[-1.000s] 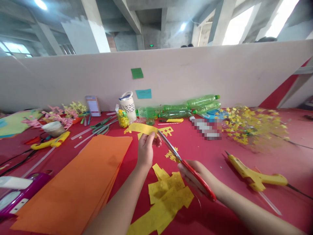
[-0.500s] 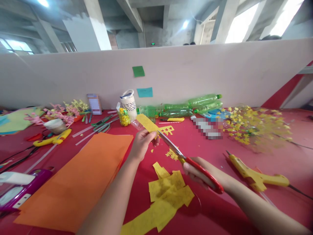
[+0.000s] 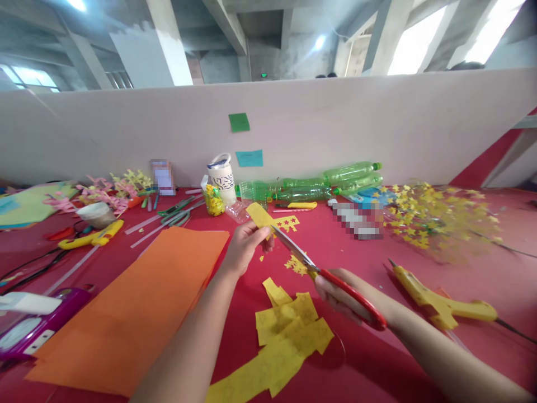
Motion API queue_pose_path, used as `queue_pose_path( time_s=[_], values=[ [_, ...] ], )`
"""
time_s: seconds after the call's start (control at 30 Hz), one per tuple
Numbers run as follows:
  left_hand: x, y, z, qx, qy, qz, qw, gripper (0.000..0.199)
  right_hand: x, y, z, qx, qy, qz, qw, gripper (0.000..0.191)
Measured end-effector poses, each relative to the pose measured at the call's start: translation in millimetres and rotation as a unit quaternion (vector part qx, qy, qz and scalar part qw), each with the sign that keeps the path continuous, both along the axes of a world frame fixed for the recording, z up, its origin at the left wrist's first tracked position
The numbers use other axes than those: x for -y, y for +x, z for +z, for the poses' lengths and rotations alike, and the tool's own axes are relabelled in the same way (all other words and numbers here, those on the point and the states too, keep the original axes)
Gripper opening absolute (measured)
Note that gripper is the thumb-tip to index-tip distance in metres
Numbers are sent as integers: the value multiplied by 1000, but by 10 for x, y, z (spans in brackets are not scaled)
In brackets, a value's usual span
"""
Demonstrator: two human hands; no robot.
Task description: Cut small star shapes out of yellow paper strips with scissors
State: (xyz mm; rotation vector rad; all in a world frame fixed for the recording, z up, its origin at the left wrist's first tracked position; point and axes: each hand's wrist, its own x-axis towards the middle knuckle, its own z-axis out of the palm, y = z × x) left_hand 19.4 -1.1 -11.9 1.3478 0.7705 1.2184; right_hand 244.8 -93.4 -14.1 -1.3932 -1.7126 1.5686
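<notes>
My left hand [image 3: 248, 246] pinches a strip of yellow felt-like sheet [image 3: 258, 216] between thumb and fingers, above the red table. My right hand [image 3: 346, 294] is closed round the red handles of a pair of scissors [image 3: 312, 266]. The blades point up and left, their tips at the strip's edge beside my left thumb. Below the blades lies a small heap of cut yellow stars [image 3: 296, 265]. Nearer me, several yellow strips [image 3: 289, 330] overlap in a pile. Behind my left hand is a yellow offcut with star-shaped holes [image 3: 288, 223].
Orange sheets [image 3: 138, 302] lie left of my left arm. A yellow glue gun [image 3: 436, 299] rests at right, another glue gun [image 3: 94, 238] at left. Green bottles [image 3: 310, 190], a white tumbler [image 3: 222, 178] and a yellow cutter knife [image 3: 302, 205] are along the back. Yellow star branches [image 3: 436, 218] stand at right.
The yellow strip's free end has turned and now looks shorter, shifted to the right. Both hands stay nearly in place, and the scissors remain at the strip.
</notes>
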Motion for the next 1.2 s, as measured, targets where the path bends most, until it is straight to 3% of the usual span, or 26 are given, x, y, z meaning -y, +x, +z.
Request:
queue_pose_path(
  time_s=[0.77, 1.0, 1.2],
  values=[
    [-14, -44, 7, -17, 0, -8, 1000, 18, -14, -2, -9, 26, 1, -6, 1000, 52],
    [-31, -56, -17, -6, 2, -11, 1000, 18, -37, 21, -47, -1, -21, -16, 1000, 44],
    [-16, -11, -69, -19, 12, -2, 1000, 29, -51, 28, -62, -23, -1, 0, 1000, 48]
  ],
)
